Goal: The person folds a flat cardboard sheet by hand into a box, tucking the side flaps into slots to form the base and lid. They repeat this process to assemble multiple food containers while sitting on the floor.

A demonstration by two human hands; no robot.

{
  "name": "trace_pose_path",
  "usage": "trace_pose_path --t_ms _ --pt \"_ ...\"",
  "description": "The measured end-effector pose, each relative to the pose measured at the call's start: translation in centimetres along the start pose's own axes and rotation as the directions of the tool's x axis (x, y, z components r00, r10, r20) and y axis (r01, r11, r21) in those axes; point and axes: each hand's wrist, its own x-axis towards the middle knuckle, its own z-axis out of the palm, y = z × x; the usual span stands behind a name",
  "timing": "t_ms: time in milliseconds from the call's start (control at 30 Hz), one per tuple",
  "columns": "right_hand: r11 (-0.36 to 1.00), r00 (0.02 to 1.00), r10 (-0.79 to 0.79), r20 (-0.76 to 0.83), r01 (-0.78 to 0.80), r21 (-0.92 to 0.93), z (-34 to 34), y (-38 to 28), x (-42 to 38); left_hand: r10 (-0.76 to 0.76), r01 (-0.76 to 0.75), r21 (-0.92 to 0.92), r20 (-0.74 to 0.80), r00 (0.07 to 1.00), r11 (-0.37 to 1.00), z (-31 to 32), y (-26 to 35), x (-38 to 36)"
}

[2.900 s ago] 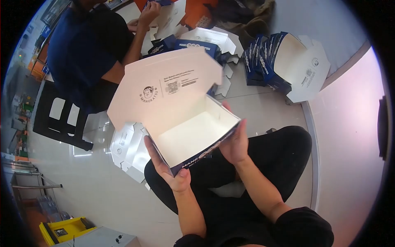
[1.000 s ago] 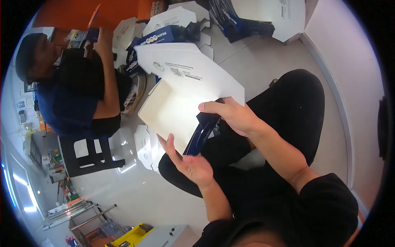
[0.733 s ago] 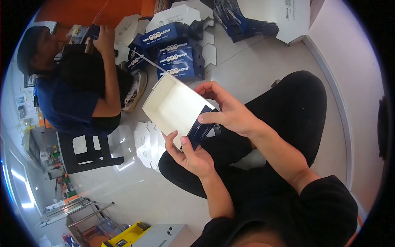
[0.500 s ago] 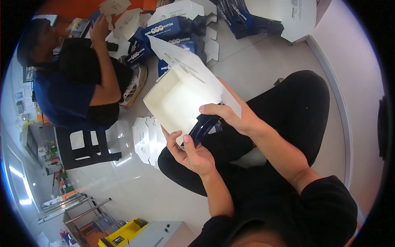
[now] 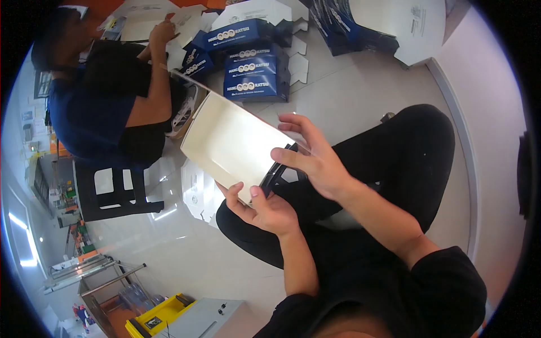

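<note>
A cardboard box [image 5: 234, 141] with a pale inside is held tilted over my lap, its open top facing me. My left hand [image 5: 270, 213] grips the lower near corner, thumb on the dark blue folded end wall [image 5: 273, 173] and fingers along the side. At the upper end of that wall, my right hand [image 5: 320, 163] pinches the edge with its thumb inside; its other fingers reach behind the lid, which shows nearly edge-on. The box hides parts of some fingers.
Stacked blue boxes [image 5: 256, 87] stand beyond my box, with more flattened blue-and-white boxes [image 5: 366, 36] at upper right. A co-worker [image 5: 107, 118] sits at left beside a black stool [image 5: 115, 191]. White cardboard [image 5: 197, 188] lies on the floor near my knee. A yellow bin [image 5: 160, 318] is at lower left.
The box has turned so its lid swung from raised and broad to nearly edge-on. My right fingers have come into view behind the lid. The co-worker's hand has moved right and slightly down.
</note>
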Motion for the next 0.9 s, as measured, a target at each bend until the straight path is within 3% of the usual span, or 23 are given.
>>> trace_pose_path --t_ms 67,100,200,233,300,333,433,567,633,700,733,767,800,833,900 --pt "0.975 0.997 0.060 -0.053 -0.048 0.217 1.0 1.8 -0.3 0.299 -0.303 0.267 0.056 0.953 0.915 -0.2 -1.6 -0.2" --pt "0.996 0.997 -0.017 -0.077 0.024 0.088 1.8 1.9 -0.9 0.309 -0.309 0.263 0.041 0.950 0.914 -0.1 -1.9 -0.5" --pt "0.999 0.996 0.008 -0.085 -0.003 0.051 1.5 2.2 -0.4 0.224 -0.241 0.156 0.116 0.968 0.958 -1.2 -2.5 -1.2" --pt "0.998 0.988 0.022 -0.155 -0.013 0.062 0.6 2.3 0.2 0.231 -0.244 0.149 0.100 0.968 0.958 -1.1 -2.0 -1.3" --pt "0.988 0.961 -0.013 -0.276 0.055 0.146 -0.5 1.3 1.1 -0.017 -0.003 0.199 0.095 0.995 0.980 -0.9 -0.6 -1.4" --pt "0.990 0.940 -0.049 -0.337 0.089 0.106 -1.1 0.5 1.4 -0.032 -0.002 0.285 0.115 0.993 0.959 -1.5 0.2 -1.2" --pt "0.982 0.888 -0.148 -0.435 0.186 0.044 -2.9 -1.9 2.4 0.138 -0.164 0.474 0.089 0.986 0.865 -6.1 2.1 0.3" --pt "0.955 0.859 -0.273 -0.433 0.297 -0.011 -1.9 -6.7 8.0 0.130 -0.064 0.414 -0.133 0.983 0.908 -12.0 5.5 3.1" --pt "0.913 0.931 -0.311 -0.191 0.348 0.213 -3.0 -9.2 13.7 0.131 -0.024 0.494 -0.184 0.974 0.869 -15.4 5.7 4.7" --pt "0.937 0.941 -0.249 -0.230 0.294 0.190 -3.0 -10.8 17.1 0.130 0.032 0.566 -0.242 0.962 0.824 -18.9 3.9 6.0" --pt "0.942 0.895 -0.235 -0.378 0.306 0.138 -3.1 -10.4 18.3 0.055 0.090 0.682 -0.187 0.981 0.726 -20.8 2.0 6.5" --pt "0.950 0.899 -0.269 -0.346 0.308 0.062 -5.0 -8.5 18.9 -0.027 0.131 0.781 -0.145 0.989 0.611 -22.5 -0.2 6.8" --pt "0.948 0.900 -0.307 -0.309 0.317 -0.019 -6.9 -6.6 19.4 -0.031 0.071 0.873 -0.064 0.997 0.483 -24.5 -2.7 6.5" --pt "0.966 0.907 -0.258 -0.333 0.234 -0.111 -7.2 -4.8 18.0 -0.023 0.070 0.862 -0.067 0.997 0.503 -25.8 -5.0 6.6" --pt "0.973 0.893 -0.065 -0.446 -0.044 -0.229 -9.5 0.3 14.5 0.010 -0.247 0.877 0.266 0.964 0.411 -27.9 -7.9 5.2"
